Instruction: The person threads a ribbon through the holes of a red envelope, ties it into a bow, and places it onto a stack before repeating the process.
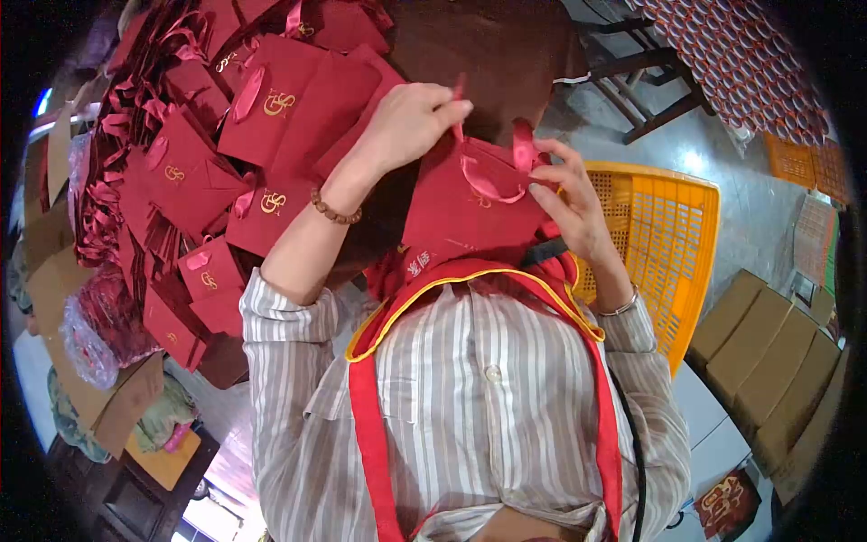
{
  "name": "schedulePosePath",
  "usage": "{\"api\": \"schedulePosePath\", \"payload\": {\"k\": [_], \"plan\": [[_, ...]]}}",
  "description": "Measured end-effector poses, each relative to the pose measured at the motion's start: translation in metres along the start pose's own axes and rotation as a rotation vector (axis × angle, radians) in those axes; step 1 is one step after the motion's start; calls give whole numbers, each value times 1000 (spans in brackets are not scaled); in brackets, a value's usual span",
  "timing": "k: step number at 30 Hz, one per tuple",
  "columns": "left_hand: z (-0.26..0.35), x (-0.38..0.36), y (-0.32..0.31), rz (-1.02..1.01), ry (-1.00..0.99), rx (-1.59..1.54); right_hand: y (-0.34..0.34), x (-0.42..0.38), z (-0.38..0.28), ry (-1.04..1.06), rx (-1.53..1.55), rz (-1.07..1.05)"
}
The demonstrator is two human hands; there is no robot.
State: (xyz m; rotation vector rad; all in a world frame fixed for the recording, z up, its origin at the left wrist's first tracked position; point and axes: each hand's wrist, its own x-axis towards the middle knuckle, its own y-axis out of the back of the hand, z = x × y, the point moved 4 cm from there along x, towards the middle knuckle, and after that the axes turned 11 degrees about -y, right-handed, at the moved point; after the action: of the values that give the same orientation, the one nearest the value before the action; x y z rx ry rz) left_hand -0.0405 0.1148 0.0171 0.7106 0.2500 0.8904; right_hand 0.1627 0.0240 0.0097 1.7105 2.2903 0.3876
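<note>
A red paper gift bag (474, 199) with a gold emblem lies at the table edge in front of my apron. Pink ribbon handles loop from its top. My left hand (411, 122), with a beaded bracelet on the wrist, is closed in a pinch on a pink ribbon (459, 131) above the bag's upper left corner. At the upper right corner, my right hand (573, 199) has thumb and fingers pinched around the other ribbon end (523, 149). The exact grip of these fingertips is partly hidden.
Many red gift bags (298, 99) with pink ribbons are heaped on the brown table (479, 45) to the left. A yellow plastic crate (700, 244) stands at the right. Cardboard boxes (768, 352) sit beyond it, and a dark stool (646, 81) is further back.
</note>
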Motion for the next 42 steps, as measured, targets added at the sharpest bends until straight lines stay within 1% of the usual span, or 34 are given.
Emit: {"api": "schedulePosePath", "payload": {"k": [1, 3, 5, 6, 7, 9, 10, 11, 13, 14, 15, 17, 18, 19, 22, 23, 25, 26, 28, 29, 31, 32, 34, 35, 37, 38, 40, 41, 42], "plan": [[-5, -4, 5, 108, 122, 86, 0, 0, 1, -4, -6, 8], [-6, -10, 5, 133, 153, 149, 0, -1, 4, -15, 18, 1], [1, -18, 17, 355, 69, 439, -2, 0, 6, -23, 45, -7], [3, -20, 21, 448, 2, 507, -2, 1, 6, -32, 30, 7], [3, -21, 23, 449, 1, 506, -2, 1, 7, -43, 13, 22], [1, -22, 27, 320, 189, 504, -4, 2, 8, -64, 42, 25], [1, -20, 30, 198, 322, 503, -5, 3, 9, -84, 75, 25], [0, -21, 31, 201, 323, 505, -6, 4, 12, -82, 75, 24], [3, -24, 42, 627, 97, 89, -4, 3, 19, -68, 64, 42], [7, -27, 45, 691, 81, 56, -5, 3, 21, -70, 63, 43], [9, -30, 43, 690, 82, 53, -5, 2, 25, -101, 98, 31], [24, -30, 33, 461, -248, 196, -7, 3, 26, -128, 134, 18], [29, -32, 23, 355, -294, 215, -8, 4, 25, -123, 144, 13], [33, -34, 14, 276, -379, 282, -9, 4, 23, -117, 155, 9], [39, -39, -11, 259, -453, 391, -10, 7, 14, -122, 148, -19], [40, -39, -12, 259, -454, 387, -10, 7, 12, -126, 146, -18], [44, -40, -15, 241, -516, 518, -10, 8, 10, -121, 157, -33], [43, -40, -16, 242, -517, 519, -9, 8, 10, -119, 157, -33], [41, -39, -16, 211, -561, 408, -8, 10, 7, -67, 81, -24], [41, -39, -15, 209, -562, 408, -8, 10, 6, -67, 83, -22], [42, -39, -13, 135, -527, 245, -8, 11, 4, -99, 9, -22], [42, -39, -12, 133, -530, 244, -8, 11, 4, -100, 9, -18], [37, -39, -12, 25, -429, 97, -9, 10, 1, -74, 12, -26], [39, -38, -11, 25, -428, 97, -8, 9, 0, -74, 13, -26], [37, -36, -10, -41, -307, 2, -8, 10, -1, -91, 1, -46], [38, -36, -10, -39, -305, 3, -8, 11, -2, -89, 1, -48], [37, -33, -11, -23, -219, 11, -9, 12, -4, -60, -28, -51], [41, -32, -12, -23, -219, 11, -9, 12, -4, -61, -28, -50], [46, -32, -10, 52, -205, 100, -10, 13, -4, -69, -30, -62]]}}
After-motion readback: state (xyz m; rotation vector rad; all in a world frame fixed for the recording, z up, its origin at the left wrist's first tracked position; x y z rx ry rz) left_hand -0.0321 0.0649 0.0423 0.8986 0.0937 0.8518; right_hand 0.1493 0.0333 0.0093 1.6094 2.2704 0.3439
